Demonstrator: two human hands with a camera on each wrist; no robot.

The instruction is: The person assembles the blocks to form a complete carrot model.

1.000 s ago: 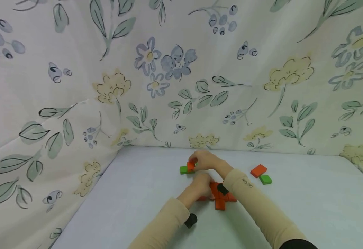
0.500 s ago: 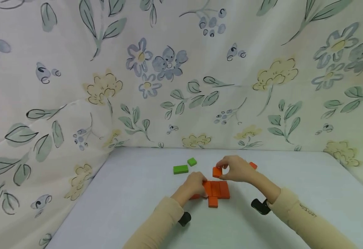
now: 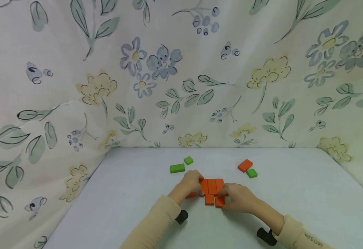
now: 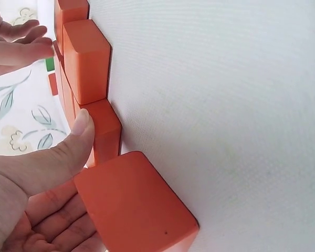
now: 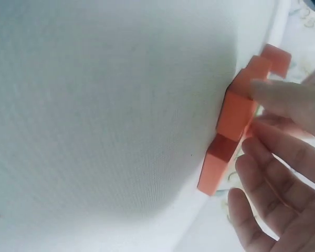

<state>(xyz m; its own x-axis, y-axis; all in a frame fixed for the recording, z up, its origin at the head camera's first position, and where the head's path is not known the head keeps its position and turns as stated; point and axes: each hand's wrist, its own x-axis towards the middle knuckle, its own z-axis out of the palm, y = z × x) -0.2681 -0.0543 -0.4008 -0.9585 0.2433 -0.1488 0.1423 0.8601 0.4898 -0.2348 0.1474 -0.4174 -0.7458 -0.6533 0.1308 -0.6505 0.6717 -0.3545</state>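
Observation:
Several orange wooden blocks lie side by side in a cluster between my hands. My left hand holds the left end of the row; in the left wrist view its thumb presses an orange block, its other fingers curled behind. My right hand pinches a small orange block at the cluster's near right corner, beside another small orange block. The thumb lies on it in the right wrist view. One more orange block sits partly hidden by my left hand.
Behind the cluster on the white table lie a long green block and a small green block. To the right, an orange block touches another green block. A floral cloth hangs behind.
My right hand picked a small orange block from beside the green blocks at the back, carried it right and brought it down to the cluster's near right corner. My left hand stayed on the row.

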